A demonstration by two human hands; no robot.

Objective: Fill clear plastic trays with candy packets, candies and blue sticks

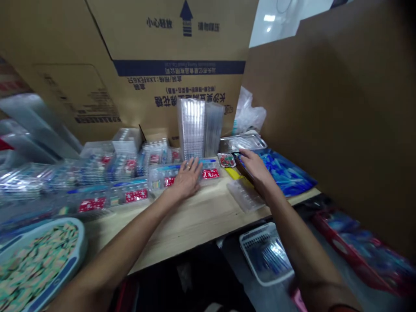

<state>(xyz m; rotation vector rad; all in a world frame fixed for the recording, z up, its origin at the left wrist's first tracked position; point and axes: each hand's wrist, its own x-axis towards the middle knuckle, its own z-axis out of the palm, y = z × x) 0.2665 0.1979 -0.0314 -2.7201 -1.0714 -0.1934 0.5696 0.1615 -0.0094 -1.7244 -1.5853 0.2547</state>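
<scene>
My left hand lies open, fingers spread, on a clear plastic tray that holds red patterned packets and a blue strip along its far side. To the right, my right hand reaches over the left edge of a pile of blue packets. Its fingers look stretched out, though their undersides are hidden. Just left of it are a small red-and-green packet and a yellow piece. A translucent empty tray lies below my right wrist.
More filled trays line the wooden table leftward. Stacked clear trays stand against a cardboard box. A blue basin of small green-and-tan pieces is at lower left. Below the table sit a white basket and a red crate.
</scene>
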